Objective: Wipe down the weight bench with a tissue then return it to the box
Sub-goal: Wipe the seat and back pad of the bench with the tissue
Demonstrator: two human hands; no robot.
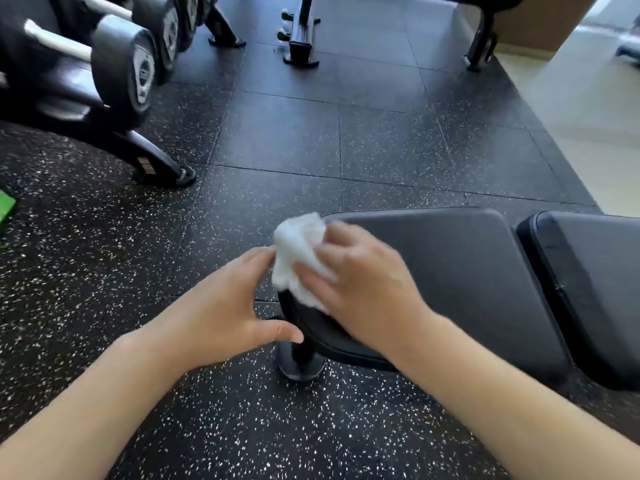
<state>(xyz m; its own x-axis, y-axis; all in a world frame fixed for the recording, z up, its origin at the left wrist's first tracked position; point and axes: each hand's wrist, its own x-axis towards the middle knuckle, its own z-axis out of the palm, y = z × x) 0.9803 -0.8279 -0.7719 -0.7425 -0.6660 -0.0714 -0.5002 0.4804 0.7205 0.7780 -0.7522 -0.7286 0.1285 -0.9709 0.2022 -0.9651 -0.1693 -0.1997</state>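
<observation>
Frame center: right hand (360, 289) clamps tissue (298, 258) on weight bench (450, 271) edge to wipe; left hand (221, 306) open, fingertips touching tissue.

Both forearms are bare and extend forward from the lower corners of the view, converging toward the centre. The right hand (360, 285) is palm-down, knuckles up, with the fingers curled around a crumpled white tissue (298, 261); this grip holds the tissue, which protrudes to the left and ahead of the fingers. The left hand (221, 306) is just left of the grip, fingers relaxed and extended, thumb spread below. Its fingertips (266, 254) reach the tissue's edge.
</observation>
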